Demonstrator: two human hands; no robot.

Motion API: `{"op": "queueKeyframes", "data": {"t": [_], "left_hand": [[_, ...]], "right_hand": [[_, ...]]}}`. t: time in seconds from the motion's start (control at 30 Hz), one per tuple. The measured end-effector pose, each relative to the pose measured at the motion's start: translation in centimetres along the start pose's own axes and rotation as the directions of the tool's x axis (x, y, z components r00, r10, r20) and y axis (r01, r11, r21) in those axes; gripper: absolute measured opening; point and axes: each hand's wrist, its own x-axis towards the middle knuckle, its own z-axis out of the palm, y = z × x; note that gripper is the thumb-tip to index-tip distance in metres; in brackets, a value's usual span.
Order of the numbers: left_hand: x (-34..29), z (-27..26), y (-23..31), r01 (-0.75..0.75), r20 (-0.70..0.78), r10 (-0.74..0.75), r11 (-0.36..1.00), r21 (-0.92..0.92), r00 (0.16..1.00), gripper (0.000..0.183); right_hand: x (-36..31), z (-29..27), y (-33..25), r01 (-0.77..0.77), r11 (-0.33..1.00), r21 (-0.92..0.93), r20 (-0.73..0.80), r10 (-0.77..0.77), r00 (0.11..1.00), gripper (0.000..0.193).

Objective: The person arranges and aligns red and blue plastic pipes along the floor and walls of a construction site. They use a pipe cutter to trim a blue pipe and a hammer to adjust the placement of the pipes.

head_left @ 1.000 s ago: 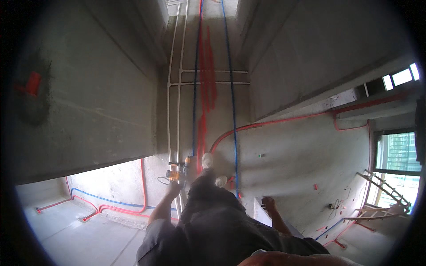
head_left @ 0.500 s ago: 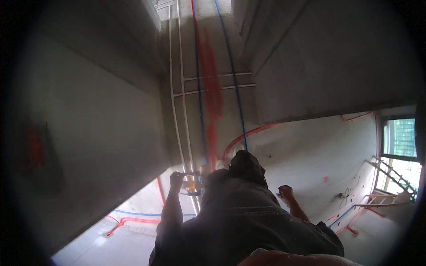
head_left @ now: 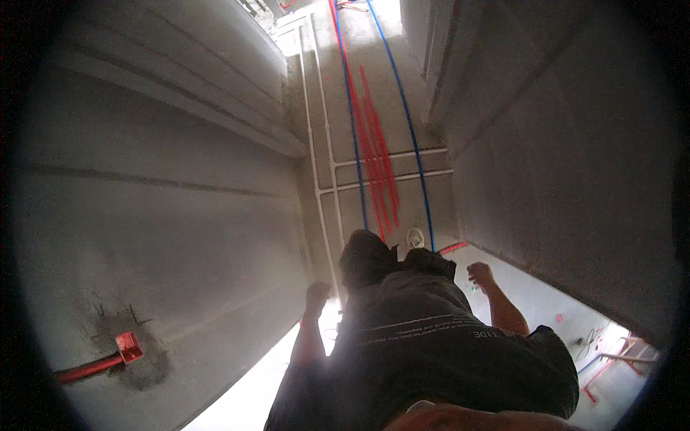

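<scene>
My left hand (head_left: 317, 293) hangs at my left side with its fingers curled into a fist. What it holds, if anything, is lost in the glare beside my leg. My right hand (head_left: 480, 276) is lifted a little at my right side, fingers loosely curled, with nothing visible in it. Between them are my dark shirt (head_left: 424, 352) and trouser legs (head_left: 366, 258). One pale shoe (head_left: 415, 238) shows on the floor ahead of my right leg.
White pipes (head_left: 325, 129) run along the concrete floor and branch across it. Blue pipes (head_left: 406, 108) and red marks (head_left: 374, 144) lie beside them. Grey walls (head_left: 180, 237) stand close on both sides. A red wall box (head_left: 129, 347) with red conduit is on the left.
My view has moved forward between the walls, and my feet have changed position. The container with orange in it by my left hand no longer shows. The window and ladder have left view.
</scene>
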Motion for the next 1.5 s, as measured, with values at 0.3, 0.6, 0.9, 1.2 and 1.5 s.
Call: {"op": "queueKeyframes", "data": {"t": [0.3, 0.6, 0.9, 1.2, 1.5], "left_hand": [[8.6, -1.4, 7.4, 0.454, -0.007, -0.464, 0.87, -0.192, 0.886, 0.019], [26.9, -16.5, 5.2, 0.229, 0.107, -0.253, 0.953, 0.201, 0.962, 0.018], [45.7, -25.2, 31.6, 0.183, -0.129, -0.154, 0.951, 0.248, 0.98, 0.02], [61.0, -18.6, 47.1, 0.086, 0.224, -0.158, 0.949, 0.303, 0.962, 0.027], [75.6, -24.2, 47.3, 0.302, 0.136, -0.362, 0.893, 0.334, 0.922, 0.03]], "right_hand": [[13.5, 0.6, -19.8, 0.017, 0.884, -0.467, -0.201, -0.125, 0.972, 0.028], [7.7, 17.3, -22.2, -0.149, 0.984, -0.097, -0.166, 0.132, 0.977, 0.018], [11.7, 32.2, -29.2, 0.311, 0.802, -0.51, 0.122, -0.291, 0.949, 0.022], [16.8, 40.4, -42.3, -0.092, 0.97, 0.224, -0.192, 0.136, 0.972, 0.022], [31.5, 42.1, -54.0, -0.147, 0.984, -0.101, -0.122, 0.134, 0.983, 0.027]]}}
